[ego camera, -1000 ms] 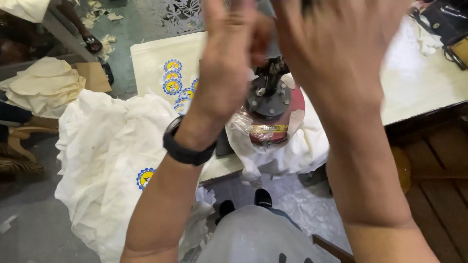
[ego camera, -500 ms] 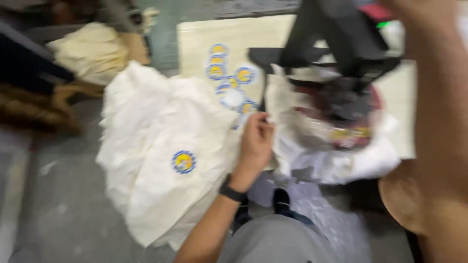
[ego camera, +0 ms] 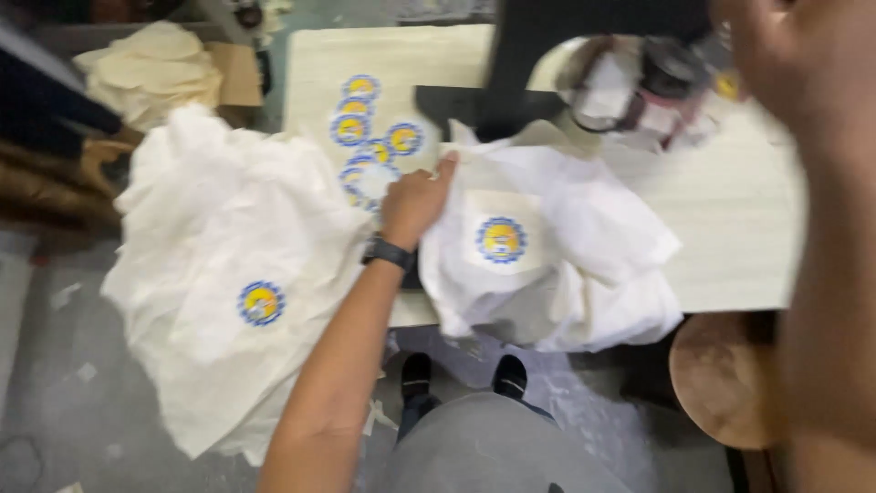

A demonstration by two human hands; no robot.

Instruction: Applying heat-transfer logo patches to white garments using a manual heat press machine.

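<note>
Now left hand [ego camera: 415,201] gripping white garment [ego camera: 547,246]

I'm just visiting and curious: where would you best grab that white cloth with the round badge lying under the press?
Probably at the near-left edge of the white cloth, where the left hand already rests. The cloth lies crumpled, its loose folds hang over the table front, and the black press crowds the far side, so coming from the near left looks easiest.

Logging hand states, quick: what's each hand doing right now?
Left hand: closed, gripping the white garment on the table.
Right hand: cannot be told; only the blurred right forearm shows.
</note>
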